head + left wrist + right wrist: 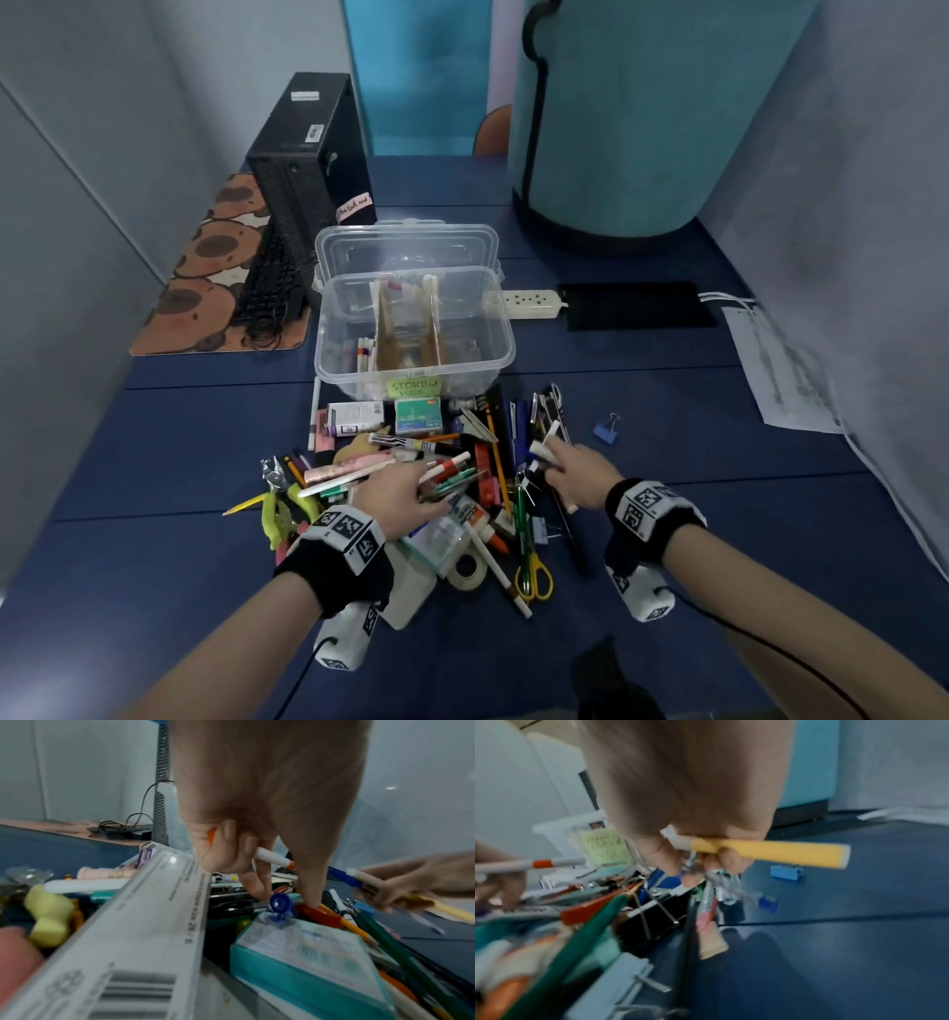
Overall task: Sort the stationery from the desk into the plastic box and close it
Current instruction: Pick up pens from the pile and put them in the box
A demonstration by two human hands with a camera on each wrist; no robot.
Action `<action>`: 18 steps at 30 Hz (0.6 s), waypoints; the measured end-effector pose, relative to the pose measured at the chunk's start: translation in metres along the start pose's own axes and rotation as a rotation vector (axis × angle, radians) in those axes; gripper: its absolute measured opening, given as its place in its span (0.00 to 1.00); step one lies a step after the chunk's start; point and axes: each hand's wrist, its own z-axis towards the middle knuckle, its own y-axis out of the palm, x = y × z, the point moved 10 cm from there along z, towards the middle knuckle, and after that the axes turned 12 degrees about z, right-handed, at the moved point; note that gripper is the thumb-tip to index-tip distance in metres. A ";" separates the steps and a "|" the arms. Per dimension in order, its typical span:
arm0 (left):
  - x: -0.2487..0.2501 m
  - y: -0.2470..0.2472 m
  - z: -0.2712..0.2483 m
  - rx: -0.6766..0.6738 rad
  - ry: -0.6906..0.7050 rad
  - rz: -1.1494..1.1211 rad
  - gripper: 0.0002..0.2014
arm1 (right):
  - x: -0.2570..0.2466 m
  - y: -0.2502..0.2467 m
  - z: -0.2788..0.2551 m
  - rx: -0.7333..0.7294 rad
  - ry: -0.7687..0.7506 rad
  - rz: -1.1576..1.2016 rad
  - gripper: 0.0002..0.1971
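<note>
- The left hand point(398, 488) was over the pile point(436, 478) on the desk point(154, 462), its fingers curled round a white marker point(273, 860) with an orange band; two fingertips reached down to the pens below.
- The right hand point(575, 470) held a yellow stick point(767, 852) pinched against the palm, with a few thin pens point(706, 898) bunched in the fingers under it. How many pens it had could not be told through the blur.
- The box point(328, 318) stood open just behind the pile, its lid point(405, 246) tipped back. Cardboard dividers point(405, 329) split it into compartments, and a few markers point(364, 354) lay in the left one.
- Most of the stationery was on the desk, so the sorting looked barely begun.
- The step in hand looked like gathering long writing tools from the heap. Doing it well would mean lifting each bunch clear before carrying it, since pens lay crossed over one another and could drag neighbours along.
- Bunches would best go in lengthwise, parallel to the dividers, so the lid can later shut.
- The right hand's load looked loose; tightening the fingers before moving would guard against a drop.
- A blue clip point(606, 426) lay apart to the right of the pile, easy to overlook.
</note>
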 end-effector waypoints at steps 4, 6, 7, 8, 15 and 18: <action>0.002 0.003 0.002 -0.019 -0.010 0.109 0.19 | -0.014 -0.017 0.005 0.068 -0.132 -0.292 0.03; 0.000 0.005 0.002 -0.029 -0.025 0.136 0.20 | -0.015 -0.013 0.011 0.037 -0.166 -0.341 0.04; -0.001 0.006 0.003 -0.033 -0.029 0.151 0.20 | -0.014 -0.010 0.013 0.027 -0.177 -0.357 0.04; -0.001 0.007 0.003 -0.036 -0.035 0.165 0.20 | -0.014 -0.008 0.015 0.023 -0.190 -0.377 0.03; -0.005 0.003 0.006 -0.025 -0.028 0.023 0.13 | -0.025 -0.015 0.014 0.111 -0.242 -0.380 0.09; -0.009 -0.010 0.005 0.032 -0.023 -0.060 0.07 | -0.028 -0.004 0.019 0.036 -0.237 -0.441 0.10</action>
